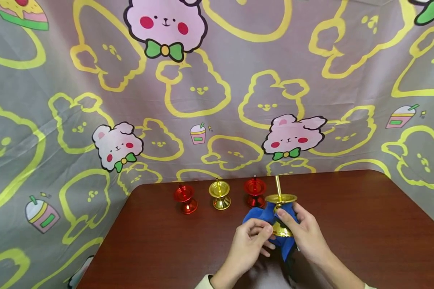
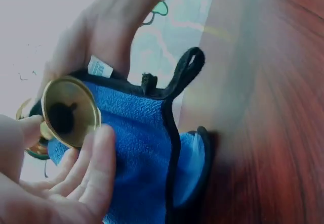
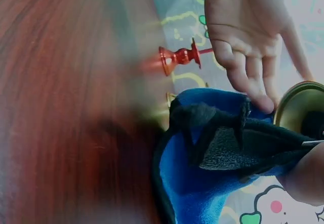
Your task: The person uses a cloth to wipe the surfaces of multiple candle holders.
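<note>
A shiny gold candle holder (image 1: 282,229) with a tall spike stands upright between both hands above the table. My right hand (image 1: 311,235) grips its stem through a blue cloth (image 1: 254,216), thumb across the front. With thumb and fingertips my left hand (image 1: 249,243) pinches the rim of its base. In the left wrist view the hollow underside of the base (image 2: 92,107) faces the camera, dark at its centre. The black-edged blue cloth (image 2: 139,148) hangs beside it there, with a loop at one corner. The right wrist view has the cloth (image 3: 190,188) drooping in folds.
At the back of the brown table (image 1: 148,249) stand a red candle holder (image 1: 189,205), a gold one (image 1: 221,201) and another red one (image 1: 254,192), in a row. Behind the table hangs a grey curtain (image 1: 231,100) with cartoon prints.
</note>
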`<state>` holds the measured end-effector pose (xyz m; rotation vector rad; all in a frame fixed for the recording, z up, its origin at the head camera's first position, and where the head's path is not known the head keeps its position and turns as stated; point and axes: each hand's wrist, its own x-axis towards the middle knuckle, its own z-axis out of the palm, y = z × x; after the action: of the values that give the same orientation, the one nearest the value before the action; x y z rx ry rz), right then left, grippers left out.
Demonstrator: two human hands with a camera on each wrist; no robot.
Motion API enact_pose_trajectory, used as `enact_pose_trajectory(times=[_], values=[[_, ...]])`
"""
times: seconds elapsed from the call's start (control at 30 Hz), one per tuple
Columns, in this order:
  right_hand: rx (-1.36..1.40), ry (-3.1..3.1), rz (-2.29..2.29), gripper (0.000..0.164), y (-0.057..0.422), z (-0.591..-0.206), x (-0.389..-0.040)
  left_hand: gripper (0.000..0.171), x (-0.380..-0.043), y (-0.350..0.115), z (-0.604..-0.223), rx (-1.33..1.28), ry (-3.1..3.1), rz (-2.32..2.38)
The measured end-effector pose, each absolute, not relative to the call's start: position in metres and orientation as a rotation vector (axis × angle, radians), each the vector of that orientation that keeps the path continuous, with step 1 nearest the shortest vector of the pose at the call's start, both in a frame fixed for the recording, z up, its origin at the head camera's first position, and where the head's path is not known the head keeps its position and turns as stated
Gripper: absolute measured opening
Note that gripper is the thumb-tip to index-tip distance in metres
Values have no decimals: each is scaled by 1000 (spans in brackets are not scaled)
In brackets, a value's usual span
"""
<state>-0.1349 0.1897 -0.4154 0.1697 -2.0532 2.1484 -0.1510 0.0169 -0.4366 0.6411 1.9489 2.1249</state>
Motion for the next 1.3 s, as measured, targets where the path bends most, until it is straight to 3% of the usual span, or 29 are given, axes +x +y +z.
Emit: enact_pose_trajectory(times=[0.2, 0.43, 0.8, 1.0, 1.13, 1.3], values=[[223, -2104, 2016, 36, 189, -422, -135, 33, -155, 15, -436, 449, 1602, 1979], [255, -2133, 1892, 32, 186, -424, -135, 16, -153, 17, -435, 271, 1174, 2068], [43, -2049, 1624, 31, 166, -421, -136, 22, -132, 48, -438, 244, 1371, 2470], [-119, -1910, 1619, 26, 157, -426, -142, 26, -124, 79, -450, 424, 1639, 2716], [-149, -1893, 1711, 25, 162, -428, -147, 24, -128, 80, -456, 394, 1764, 2664], [-89, -2036, 1825, 35, 178, -424, -145, 24, -142, 56, -449, 200, 1625, 2439]])
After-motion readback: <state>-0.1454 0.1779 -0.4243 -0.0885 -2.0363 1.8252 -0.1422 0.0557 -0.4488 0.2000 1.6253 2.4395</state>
